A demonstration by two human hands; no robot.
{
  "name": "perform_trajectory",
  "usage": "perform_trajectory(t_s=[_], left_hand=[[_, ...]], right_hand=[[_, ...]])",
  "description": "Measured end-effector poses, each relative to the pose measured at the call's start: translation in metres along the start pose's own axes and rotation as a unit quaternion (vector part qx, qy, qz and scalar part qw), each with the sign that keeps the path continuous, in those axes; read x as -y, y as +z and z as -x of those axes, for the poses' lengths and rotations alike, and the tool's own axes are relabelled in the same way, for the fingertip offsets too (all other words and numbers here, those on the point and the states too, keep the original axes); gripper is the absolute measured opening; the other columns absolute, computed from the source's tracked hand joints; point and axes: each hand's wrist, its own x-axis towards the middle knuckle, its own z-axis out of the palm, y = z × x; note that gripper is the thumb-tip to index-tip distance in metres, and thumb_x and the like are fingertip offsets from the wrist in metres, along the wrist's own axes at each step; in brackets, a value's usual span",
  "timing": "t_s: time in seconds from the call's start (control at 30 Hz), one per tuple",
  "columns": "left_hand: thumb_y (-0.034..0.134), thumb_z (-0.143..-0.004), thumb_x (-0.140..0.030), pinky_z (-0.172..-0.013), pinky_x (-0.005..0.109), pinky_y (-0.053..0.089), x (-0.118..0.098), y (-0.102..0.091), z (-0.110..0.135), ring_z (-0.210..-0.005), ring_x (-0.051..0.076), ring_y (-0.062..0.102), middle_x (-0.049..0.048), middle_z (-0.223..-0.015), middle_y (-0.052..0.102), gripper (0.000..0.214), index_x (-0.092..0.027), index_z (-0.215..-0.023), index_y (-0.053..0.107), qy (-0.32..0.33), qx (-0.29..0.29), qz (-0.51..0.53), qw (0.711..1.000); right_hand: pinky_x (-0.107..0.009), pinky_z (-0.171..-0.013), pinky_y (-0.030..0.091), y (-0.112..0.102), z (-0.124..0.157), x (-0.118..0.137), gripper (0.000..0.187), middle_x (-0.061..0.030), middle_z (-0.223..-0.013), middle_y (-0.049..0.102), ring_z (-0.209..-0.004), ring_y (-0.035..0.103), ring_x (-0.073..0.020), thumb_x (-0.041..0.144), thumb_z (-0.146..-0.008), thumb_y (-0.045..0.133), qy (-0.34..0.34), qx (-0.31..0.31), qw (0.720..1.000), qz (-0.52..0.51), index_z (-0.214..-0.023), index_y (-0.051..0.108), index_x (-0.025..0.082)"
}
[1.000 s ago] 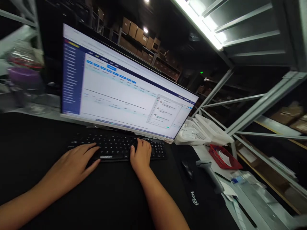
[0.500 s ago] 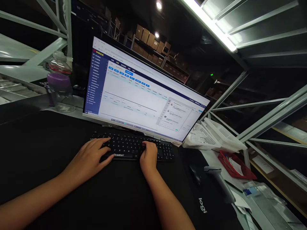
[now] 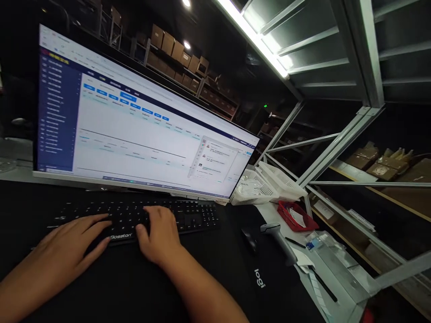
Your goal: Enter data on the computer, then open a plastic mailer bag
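Observation:
A black keyboard lies on a dark desk mat in front of a monitor that shows a web page and a chat window. My left hand rests over the keyboard's left part, fingers stretched out and apart, thumb near the front edge. Over the middle keys is my right hand, its index finger reaching forward and its thumb spread away from it. Neither hand holds anything. To the right of the keyboard lie a black mouse and a grey handheld barcode scanner.
White perforated baskets stand right of the monitor, with a red tray holding papers nearer. A black pen and clear plastic packaging lie at the right. Metal rack posts rise there, and boxes fill shelves behind.
The view has swung right, so monitor and keyboard sit further left and the bottle has left the picture. My right hand has moved left along the keyboard, closer to my left hand.

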Motion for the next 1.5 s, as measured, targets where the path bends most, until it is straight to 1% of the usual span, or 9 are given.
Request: perform_trajectory(t_s=[0.2,0.3,0.43,0.63,0.83,0.97,1.13,1.3,1.5], left_hand=[[0.038,-0.087,-0.065,-0.108,0.054,0.052,0.016,0.004,-0.004,-0.127,0.032,0.064,0.0088,-0.134,0.072,0.062,-0.028,-0.122,0.073,-0.006,0.05,-0.022,0.998],[0.038,-0.087,-0.065,-0.11,0.056,0.05,0.019,0.005,-0.004,-0.128,0.032,0.063,0.0103,-0.135,0.071,0.063,-0.026,-0.122,0.074,-0.011,0.055,-0.031,0.998],[0.035,-0.086,-0.065,-0.112,0.057,0.049,0.005,-0.003,-0.005,-0.125,0.033,0.065,0.0125,-0.131,0.073,0.066,-0.023,-0.118,0.075,-0.014,0.033,-0.019,0.999],[0.037,-0.088,-0.063,-0.113,0.058,0.048,-0.004,-0.009,-0.002,-0.122,0.034,0.067,0.0124,-0.129,0.074,0.062,-0.023,-0.115,0.075,-0.015,0.015,-0.011,1.0],[0.041,-0.088,-0.061,-0.11,0.056,0.05,0.013,0.003,-0.002,-0.126,0.034,0.066,0.0117,-0.134,0.073,0.059,-0.025,-0.12,0.074,-0.003,0.038,-0.02,0.999],[0.042,-0.089,-0.06,-0.113,0.054,0.048,0.001,-0.009,-0.003,-0.126,0.033,0.065,0.0134,-0.134,0.072,0.059,-0.021,-0.121,0.073,-0.001,0.042,-0.021,0.999],[0.045,-0.093,-0.056,-0.116,0.052,0.046,-0.019,-0.028,0.0,-0.129,0.031,0.062,0.0133,-0.136,0.071,0.054,-0.02,-0.122,0.072,0.001,0.046,-0.004,0.999],[0.046,-0.093,-0.058,-0.115,0.053,0.048,-0.015,-0.026,0.003,-0.129,0.032,0.063,0.0124,-0.136,0.071,0.053,-0.023,-0.122,0.072,0.008,0.033,-0.005,0.999],[0.047,-0.093,-0.058,-0.114,0.053,0.049,-0.015,-0.024,0.004,-0.128,0.033,0.064,0.0133,-0.136,0.071,0.052,-0.023,-0.121,0.074,0.008,0.025,-0.005,1.0]], right_hand=[[-0.052,-0.131,0.021,0.008,0.006,0.011,0.049,-0.0109,-0.158,0.05,-0.155,0.036,-0.0271,0.046,-0.107,0.05,-0.009,0.057,0.998,0.014,-0.149,0.053,0.022],[-0.051,-0.131,0.02,0.008,0.007,0.011,0.047,-0.0104,-0.159,0.049,-0.156,0.034,-0.0257,0.046,-0.108,0.048,-0.009,0.061,0.998,0.016,-0.148,0.054,0.023],[-0.051,-0.131,0.021,0.008,0.006,0.011,0.046,-0.0103,-0.158,0.05,-0.155,0.035,-0.0244,0.042,-0.107,0.05,-0.008,0.058,0.998,0.025,-0.148,0.053,0.023],[-0.061,-0.13,0.02,0.006,0.005,0.01,0.064,-0.0131,-0.164,0.043,-0.161,0.024,-0.03,0.052,-0.098,0.067,0.002,0.017,0.999,0.032,-0.153,0.048,0.025],[-0.058,-0.127,0.03,0.01,0.007,0.005,0.047,-0.0128,-0.16,0.05,-0.153,0.039,-0.0292,0.047,-0.104,0.057,0.014,0.023,0.999,0.039,-0.144,0.059,0.023],[-0.054,-0.126,0.034,0.008,0.002,-0.003,0.035,-0.0077,-0.148,0.062,-0.147,0.048,-0.0263,0.029,-0.103,0.057,-0.031,0.038,0.998,0.043,-0.137,0.065,0.025],[-0.036,-0.107,0.052,-0.009,-0.007,-0.025,0.05,-0.0085,-0.117,0.076,-0.114,0.068,-0.0219,-0.005,-0.08,0.05,0.039,-0.005,0.999,0.007,-0.118,0.074,0.017],[-0.035,-0.096,0.055,-0.01,-0.006,-0.034,0.046,-0.0043,-0.095,0.074,-0.1,0.067,-0.022,-0.008,-0.07,0.047,0.047,-0.046,0.998,-0.006,-0.09,0.076,0.022],[-0.037,-0.097,0.055,-0.001,0.001,-0.026,0.039,-0.0062,-0.109,0.072,-0.108,0.065,-0.0226,-0.005,-0.075,0.052,0.013,-0.057,0.998,0.01,-0.083,0.078,0.024]])
